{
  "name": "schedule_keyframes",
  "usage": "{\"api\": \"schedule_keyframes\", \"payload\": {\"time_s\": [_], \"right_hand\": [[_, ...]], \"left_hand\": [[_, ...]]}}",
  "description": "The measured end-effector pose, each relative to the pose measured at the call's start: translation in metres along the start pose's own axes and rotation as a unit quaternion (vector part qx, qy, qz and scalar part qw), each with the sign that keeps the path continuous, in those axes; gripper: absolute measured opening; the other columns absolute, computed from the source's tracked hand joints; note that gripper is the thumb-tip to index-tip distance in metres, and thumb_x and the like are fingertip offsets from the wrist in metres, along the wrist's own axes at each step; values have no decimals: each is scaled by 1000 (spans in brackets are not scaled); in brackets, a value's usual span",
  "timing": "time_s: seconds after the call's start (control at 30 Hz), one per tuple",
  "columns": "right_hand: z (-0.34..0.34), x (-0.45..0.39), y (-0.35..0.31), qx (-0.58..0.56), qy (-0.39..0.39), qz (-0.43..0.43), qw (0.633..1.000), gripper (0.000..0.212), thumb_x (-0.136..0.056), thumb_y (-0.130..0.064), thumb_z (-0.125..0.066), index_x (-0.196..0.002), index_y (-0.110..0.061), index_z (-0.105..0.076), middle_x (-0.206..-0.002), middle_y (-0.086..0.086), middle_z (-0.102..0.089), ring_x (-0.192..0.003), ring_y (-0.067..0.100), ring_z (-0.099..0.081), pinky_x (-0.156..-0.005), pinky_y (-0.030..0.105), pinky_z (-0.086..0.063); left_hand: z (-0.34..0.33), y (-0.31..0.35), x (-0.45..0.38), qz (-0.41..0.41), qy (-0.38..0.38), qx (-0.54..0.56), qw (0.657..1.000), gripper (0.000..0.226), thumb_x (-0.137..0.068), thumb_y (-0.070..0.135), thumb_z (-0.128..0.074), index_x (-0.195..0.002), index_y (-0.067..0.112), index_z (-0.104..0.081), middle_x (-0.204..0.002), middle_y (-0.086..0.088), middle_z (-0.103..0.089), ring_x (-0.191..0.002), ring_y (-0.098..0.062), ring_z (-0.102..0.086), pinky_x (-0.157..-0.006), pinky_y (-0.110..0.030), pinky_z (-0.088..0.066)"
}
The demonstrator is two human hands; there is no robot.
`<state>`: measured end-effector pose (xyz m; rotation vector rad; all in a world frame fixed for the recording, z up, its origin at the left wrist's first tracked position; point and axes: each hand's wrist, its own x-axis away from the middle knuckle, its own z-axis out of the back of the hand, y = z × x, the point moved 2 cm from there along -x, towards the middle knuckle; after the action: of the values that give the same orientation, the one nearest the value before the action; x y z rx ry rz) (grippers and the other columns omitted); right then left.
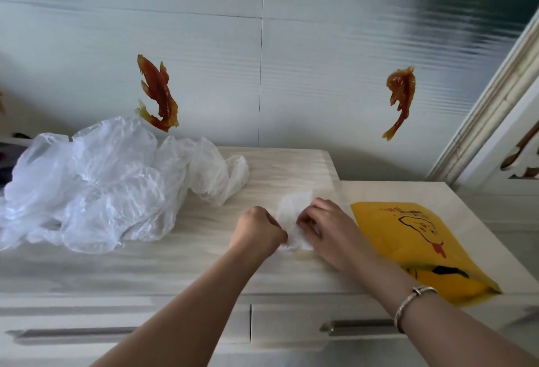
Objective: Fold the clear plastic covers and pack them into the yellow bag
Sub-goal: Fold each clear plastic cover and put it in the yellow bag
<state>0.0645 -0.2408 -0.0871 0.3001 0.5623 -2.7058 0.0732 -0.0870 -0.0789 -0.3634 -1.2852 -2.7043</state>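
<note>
I see both hands' fingers curled, pinching the small clear cover (293, 215) flat on the pale desk (204, 261): left hand (258, 231), right hand (329, 229). Yellow bag (420, 247) just right; 2 fish decals on the wall.

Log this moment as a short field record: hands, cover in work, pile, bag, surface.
left hand: pinches the cover's left edge
right hand: fingers curled on the cover's right side
cover in work: small, folded, flat on the dresser top
loose pile of clear covers: left, unfolded
yellow bag: lies flat right of the hands
</note>
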Motion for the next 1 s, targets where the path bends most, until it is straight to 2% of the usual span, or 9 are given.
{"api": "schedule_keyframes", "payload": {"time_s": [0.23,0.4,0.47,0.53,0.63,0.7,0.77,0.87,1.0], "right_hand": [[9,17,-5,47,-85,25,995,50,-88,-53,-51,-129,-25,-53,-118,-14,-44,-110,5,-42,-97,23,-35],[5,20,-6,55,-70,28,996,43,-88,-30,-52,-131,-24,-54,-118,-11,-46,-111,8,-44,-97,23,-36],[4,17,-4,32,-58,-5,998,39,-91,-21,-53,-130,-21,-56,-120,-8,-49,-114,10,-45,-96,24,-38],[5,12,0,-11,-60,-51,997,33,-92,-18,-55,-124,-18,-61,-117,-7,-53,-113,12,-47,-93,24,-39],[7,8,4,-111,-64,-96,987,16,-91,-18,-57,-103,-20,-67,-100,-10,-56,-99,10,-51,-83,20,-42],[9,7,6,-156,-61,-115,979,13,-90,-18,-57,-81,-27,-62,-86,-8,-59,-85,9,-54,-69,17,-39],[9,5,8,-203,-48,-137,968,19,-91,-22,-58,-73,-28,-58,-73,-8,-59,-72,7,-55,-61,18,-38],[5,1,13,-285,-6,-176,942,16,-90,-32,-62,-77,-23,-62,-73,-8,-62,-71,6,-57,-64,20,-43],[-2,-5,15,-287,18,-201,936,15,-89,-30,-65,-79,-18,-64,-77,-7,-63,-71,7,-56,-63,17,-41]], "left_hand": [[8,-3,-1,36,-35,37,998,15,-68,9,-75,-67,8,-60,-65,-3,-54,-60,-16,-47,-49,-20,-32],[10,-1,3,16,-19,58,998,12,-77,4,-62,-78,15,-56,-80,-3,-60,-72,-18,-55,-57,-23,-42],[10,3,8,-57,-6,8,998,27,-75,2,-52,-93,22,-53,-98,2,-59,-94,-21,-54,-75,-30,-46],[9,9,15,-141,-15,-101,985,44,-70,1,-47,-106,27,-50,-110,7,-49,-103,-20,-41,-87,-31,-38],[1,10,18,-178,-33,-176,968,46,-74,8,-53,-116,26,-49,-116,7,-47,-105,-21,-34,-85,-27,-28],[-2,8,15,-178,-7,-152,972,28,-80,19,-57,-107,24,-54,-109,6,-56,-105,-23,-41,-81,-28,-29],[-2,7,9,-165,21,-101,981,2,-84,23,-56,-83,21,-56,-88,1,-62,-94,-26,-51,-74,-30,-34],[-1,7,-1,-126,-1,-30,992,33,-86,20,-56,-57,16,-43,-60,1,-45,-61,-21,-45,-55,-26,-32],[-3,6,-9,-62,-15,-24,998,40,-89,21,-55,-54,13,-39,-55,2,-40,-49,-12,-37,-44,-24,-26]]}}
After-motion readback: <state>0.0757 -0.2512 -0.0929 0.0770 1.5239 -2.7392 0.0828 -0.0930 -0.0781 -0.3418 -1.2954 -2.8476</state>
